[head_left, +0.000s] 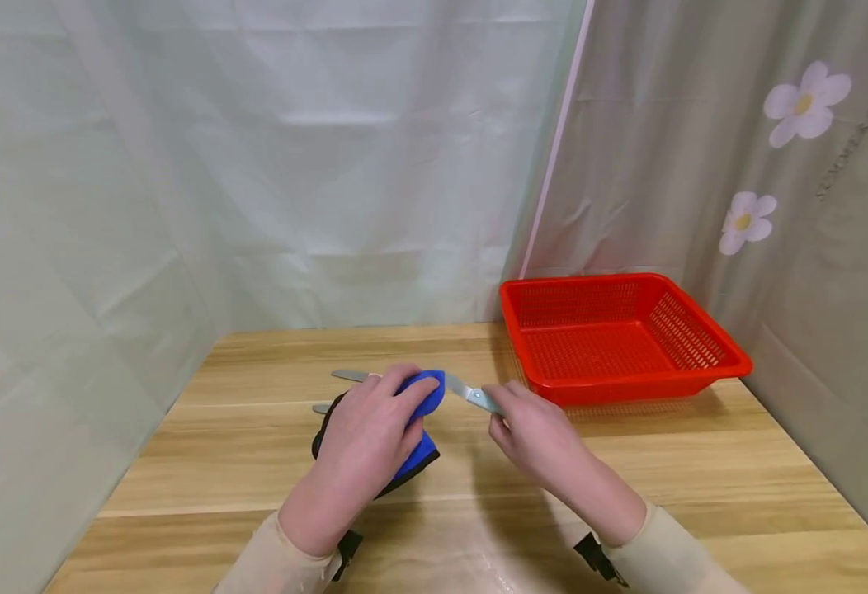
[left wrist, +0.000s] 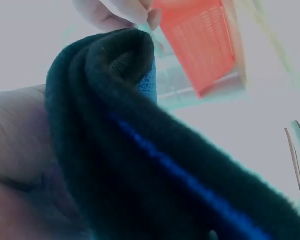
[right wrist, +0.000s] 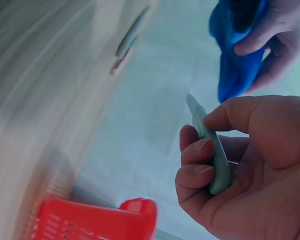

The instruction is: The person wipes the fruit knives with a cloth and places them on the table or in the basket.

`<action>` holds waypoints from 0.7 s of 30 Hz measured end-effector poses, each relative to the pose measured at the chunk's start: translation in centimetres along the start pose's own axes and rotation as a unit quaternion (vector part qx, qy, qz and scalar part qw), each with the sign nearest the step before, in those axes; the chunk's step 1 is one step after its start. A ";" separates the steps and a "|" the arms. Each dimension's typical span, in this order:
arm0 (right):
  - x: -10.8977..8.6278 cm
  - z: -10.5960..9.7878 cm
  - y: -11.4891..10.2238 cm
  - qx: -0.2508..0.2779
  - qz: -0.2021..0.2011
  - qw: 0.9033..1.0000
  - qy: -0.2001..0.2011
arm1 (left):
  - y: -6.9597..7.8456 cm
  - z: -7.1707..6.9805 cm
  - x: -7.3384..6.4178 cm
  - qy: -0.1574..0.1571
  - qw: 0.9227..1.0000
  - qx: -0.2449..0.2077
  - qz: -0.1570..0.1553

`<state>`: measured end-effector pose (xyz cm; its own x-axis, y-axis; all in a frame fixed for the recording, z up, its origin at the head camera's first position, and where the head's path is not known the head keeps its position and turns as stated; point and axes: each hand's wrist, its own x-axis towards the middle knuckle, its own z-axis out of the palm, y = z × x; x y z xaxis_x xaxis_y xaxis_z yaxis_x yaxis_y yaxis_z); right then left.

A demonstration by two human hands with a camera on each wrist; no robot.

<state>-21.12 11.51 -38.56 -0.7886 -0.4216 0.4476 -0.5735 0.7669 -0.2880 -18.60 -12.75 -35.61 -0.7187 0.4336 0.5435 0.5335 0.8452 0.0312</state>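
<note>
Near the middle of the wooden table (head_left: 256, 454), two bare hands are working at a small knife (head_left: 474, 394) with a blue, black-edged cloth (right wrist: 232, 75); the step in hand is looking like wiping the blade, though this is a judgement from how things are lying. The right hand (head_left: 534, 421) is closing its fingers round the knife's pale green handle, leaving no slack in the grip; the blade is pointing leftward and meeting the cloth's edge in the head view, while its tip is not showing clearly enough for telling whether the cloth is covering it. The left hand (head_left: 375, 421) is curling round the folded cloth, its thumb and fingers pinching a bunched part beside the blade. The next move is probably calling for a firm fold of cloth along the blade, a steady handle and fingertips staying behind the fabric, well away from the edge.

Beyond the right hand, at the far right of the table, a red plastic basket (head_left: 627, 387) is standing; only its own mesh floor and slotted walls are showing inside it. Beyond the left hand, a grey blade (head_left: 348, 375) and a second grey blade (head_left: 321, 407) are lying on the wood, both partly hidden.
</note>
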 end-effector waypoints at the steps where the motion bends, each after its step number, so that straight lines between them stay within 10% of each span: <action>1: -0.1 -0.3 -0.1 0.001 -0.001 1.000 -0.001 | 0.0 0.0 0.0 -0.002 1.000 0.002 0.000; 21: -1.3 -2.0 -1.6 -0.005 -0.024 1.000 0.001 | 1.8 -0.3 -0.1 -0.011 0.998 0.003 0.056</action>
<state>-18.73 11.83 -36.99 -0.7600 -0.4573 0.4618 -0.6081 0.7511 -0.2570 -17.41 -11.39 -35.33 -0.6647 0.5321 0.5244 0.6080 0.7932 -0.0341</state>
